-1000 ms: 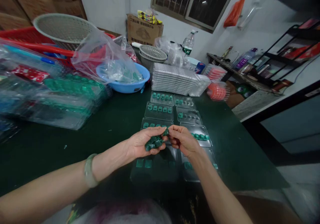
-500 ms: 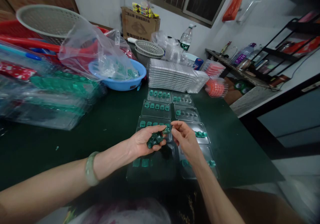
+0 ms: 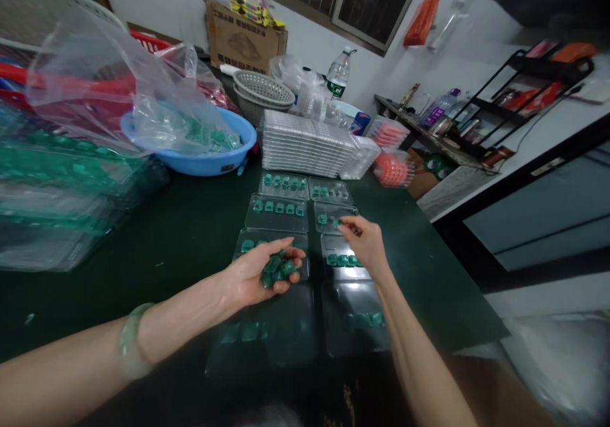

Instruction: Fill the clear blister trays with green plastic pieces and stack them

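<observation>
My left hand (image 3: 267, 271), palm up, cups several green translucent pieces (image 3: 277, 269) above the left column of clear trays. With fingertips pinched, my right hand (image 3: 359, 233) holds a green piece (image 3: 337, 222) at a clear tray (image 3: 333, 229) in the right column, beside another green piece (image 3: 323, 218). Green pieces lie in rows in the other trays: a row of them (image 3: 280, 208) is in a left tray, and more (image 3: 343, 260) are in the tray just below my right hand. My left hand partly hides the tray under it.
Stacked clear trays (image 3: 305, 144) stand behind the rows. A blue basin (image 3: 204, 160) with a plastic bag and green pieces is at the back left, near packed green goods (image 3: 61, 173). Orange pieces in clear packs (image 3: 394, 169) lie at the back right.
My right hand has moved from beside my left hand's fingertips to the right-column tray, now with a green piece. My left hand has opened somewhat around its pieces. The view has shifted.
</observation>
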Tool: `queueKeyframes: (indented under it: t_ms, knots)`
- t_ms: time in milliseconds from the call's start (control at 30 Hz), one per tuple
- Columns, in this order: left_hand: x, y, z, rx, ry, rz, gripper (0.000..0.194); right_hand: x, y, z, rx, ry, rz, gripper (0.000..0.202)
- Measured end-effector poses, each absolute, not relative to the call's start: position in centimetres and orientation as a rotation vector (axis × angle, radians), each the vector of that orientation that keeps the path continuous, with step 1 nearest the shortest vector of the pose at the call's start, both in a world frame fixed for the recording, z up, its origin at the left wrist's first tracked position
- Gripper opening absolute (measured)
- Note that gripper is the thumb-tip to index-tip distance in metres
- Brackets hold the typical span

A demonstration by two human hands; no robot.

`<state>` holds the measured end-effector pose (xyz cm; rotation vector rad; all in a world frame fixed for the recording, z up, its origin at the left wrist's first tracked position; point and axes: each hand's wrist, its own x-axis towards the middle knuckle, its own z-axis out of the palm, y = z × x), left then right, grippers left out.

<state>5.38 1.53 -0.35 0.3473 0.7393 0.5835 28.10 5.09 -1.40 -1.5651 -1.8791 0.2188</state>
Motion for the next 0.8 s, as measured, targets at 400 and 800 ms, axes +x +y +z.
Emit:
queueKeyframes:
  t_ms: [400,800]
  knots:
    - [2.2,1.5,-0.1,0.326,0.825,0.655,0.026,30.4,13.0,-4.8,-1.634,-2.256,0.126,0.022]
    - [3.7,1.7,0.2,0.132,0.725,0.76,0.028,27.6,9.2,-3.1,-1.765,-2.21,-0.04,0.034]
